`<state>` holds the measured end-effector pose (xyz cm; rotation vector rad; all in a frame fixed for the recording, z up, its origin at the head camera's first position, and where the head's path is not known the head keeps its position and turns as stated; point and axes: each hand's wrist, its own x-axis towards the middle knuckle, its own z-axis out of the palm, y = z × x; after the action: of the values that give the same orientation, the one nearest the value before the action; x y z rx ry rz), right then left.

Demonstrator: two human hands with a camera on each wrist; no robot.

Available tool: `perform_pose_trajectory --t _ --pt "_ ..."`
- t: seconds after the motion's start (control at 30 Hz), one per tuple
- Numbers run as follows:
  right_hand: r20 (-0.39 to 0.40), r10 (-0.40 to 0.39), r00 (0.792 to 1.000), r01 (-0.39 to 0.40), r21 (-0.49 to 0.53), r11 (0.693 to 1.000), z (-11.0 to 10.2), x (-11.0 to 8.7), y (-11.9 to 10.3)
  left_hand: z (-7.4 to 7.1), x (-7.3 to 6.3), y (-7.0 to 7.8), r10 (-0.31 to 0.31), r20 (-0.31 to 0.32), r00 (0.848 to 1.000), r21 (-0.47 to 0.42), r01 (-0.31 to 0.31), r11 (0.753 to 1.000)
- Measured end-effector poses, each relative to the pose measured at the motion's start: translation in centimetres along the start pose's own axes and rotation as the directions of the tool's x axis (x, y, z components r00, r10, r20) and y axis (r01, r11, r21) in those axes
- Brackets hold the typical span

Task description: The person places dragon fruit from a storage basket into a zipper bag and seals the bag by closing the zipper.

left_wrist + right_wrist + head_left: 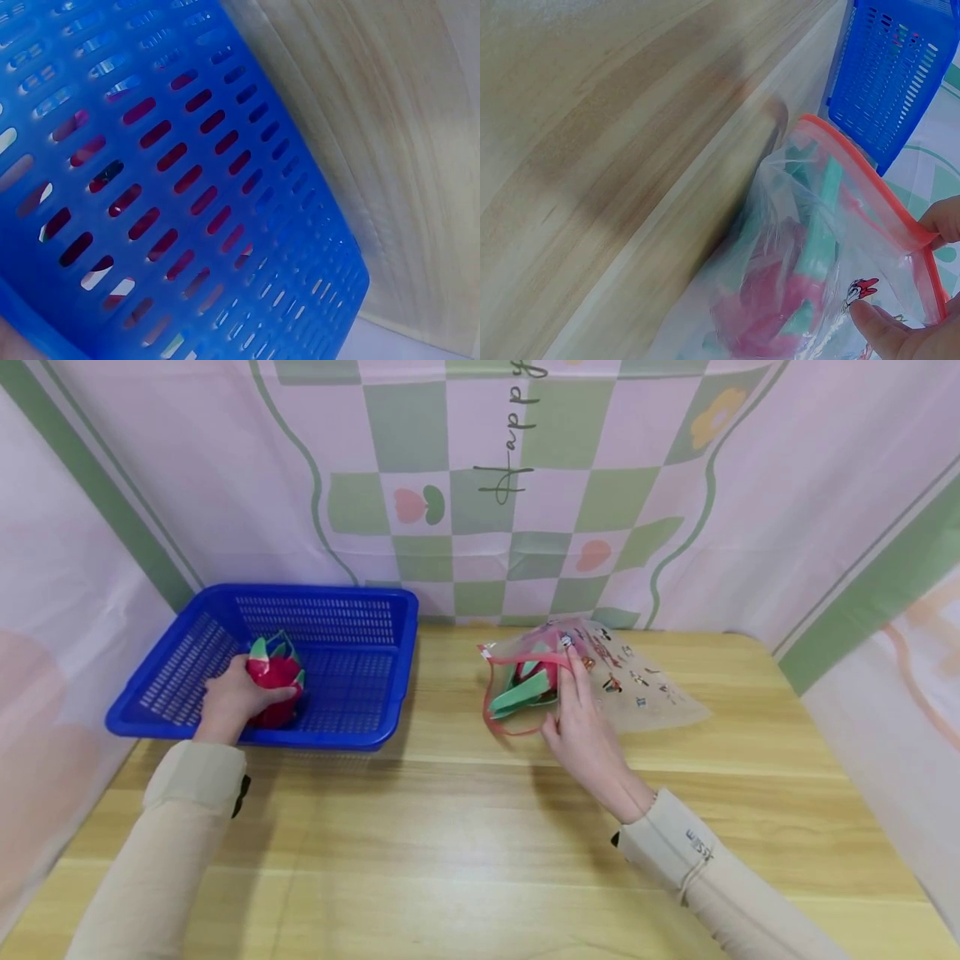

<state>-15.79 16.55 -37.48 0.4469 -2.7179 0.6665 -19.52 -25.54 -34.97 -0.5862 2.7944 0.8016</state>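
Observation:
A red toy dragon fruit (274, 673) with green leaf tips is inside the blue plastic basket (382, 739), at its near left. My left hand (231, 697) reaches over the rim and grips it. From the left wrist, the basket wall (187, 165) hides most of the fruit; red shows through the slots. On the right lies a clear bag (652, 697) with a red edge and small printed figures. My right hand (588, 743) pinches the bag by its mouth. Inside is a second red toy fruit (765, 300) with long green leaves, seen through the plastic.
Both the basket and the bag sit on a light wooden table (420, 860), towards its back. A printed curtain (480, 552) hangs behind the table, and cloth walls close in both sides.

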Motion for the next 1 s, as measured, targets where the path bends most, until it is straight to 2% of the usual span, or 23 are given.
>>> perform_pose_trajectory --t 0.33,0.63,0.77,0.9,1.0 --pt "0.023 0.023 0.999 -0.023 0.004 1.0 -0.05 0.08 -0.15 -0.13 0.19 -0.07 -0.007 0.01 1.0 -0.017 0.007 1.0" --pt "0.016 0.017 1.0 -0.017 0.015 1.0 -0.02 0.13 -0.22 -0.19 0.63 -0.52 0.051 0.041 0.998 0.002 -0.051 0.999" --pt "0.019 0.013 1.0 -0.014 0.012 1.0 -0.06 0.14 -0.26 0.03 0.37 -0.46 0.068 0.013 0.998 0.009 -0.068 0.998" --pt "0.031 0.018 0.999 -0.019 0.023 1.0 -0.13 0.19 -0.22 0.48 0.03 -0.34 0.119 -0.035 0.992 0.038 -0.117 0.992" --pt "0.032 0.022 0.999 -0.023 0.023 0.999 -0.13 0.16 -0.21 0.65 -0.05 -0.3 0.141 -0.043 0.989 0.042 -0.139 0.989"
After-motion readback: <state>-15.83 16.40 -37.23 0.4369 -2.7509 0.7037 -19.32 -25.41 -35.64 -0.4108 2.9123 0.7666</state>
